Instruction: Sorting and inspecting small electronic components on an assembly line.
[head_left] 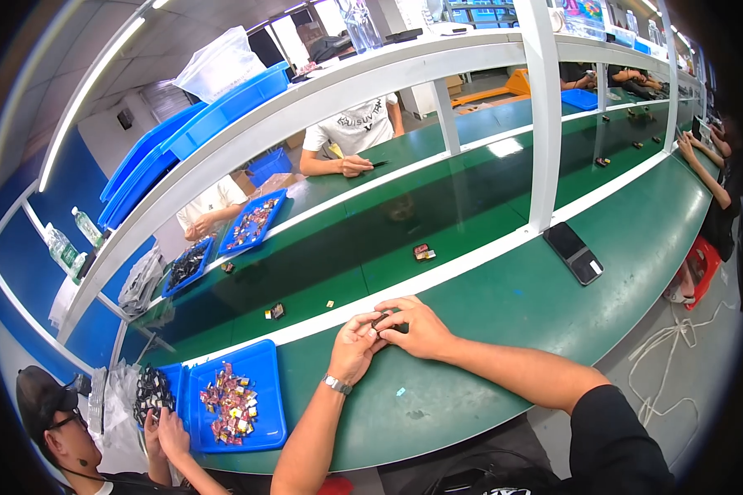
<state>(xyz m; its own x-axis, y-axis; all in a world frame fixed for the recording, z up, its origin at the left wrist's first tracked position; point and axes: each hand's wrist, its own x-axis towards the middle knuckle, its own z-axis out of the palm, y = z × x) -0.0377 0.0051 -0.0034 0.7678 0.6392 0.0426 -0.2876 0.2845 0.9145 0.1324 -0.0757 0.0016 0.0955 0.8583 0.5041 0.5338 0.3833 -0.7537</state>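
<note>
The left hand's (352, 350) and right hand's (423, 327) fingertips meet, pinching 1 small dark piece (379, 322) between them, partly hidden from me. Just beyond runs a white rail (470, 262). Bare green tabletop (479, 309) opens rightward to 1 phone (573, 253); its near edge curves under the right forearm. Leftward, 1 blue tray (273, 371) sits near the left forearm.

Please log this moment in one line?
Left hand: on small dark piece; right hand: same piece; nearby: flat black rectangular device, blue plastic tray
</note>
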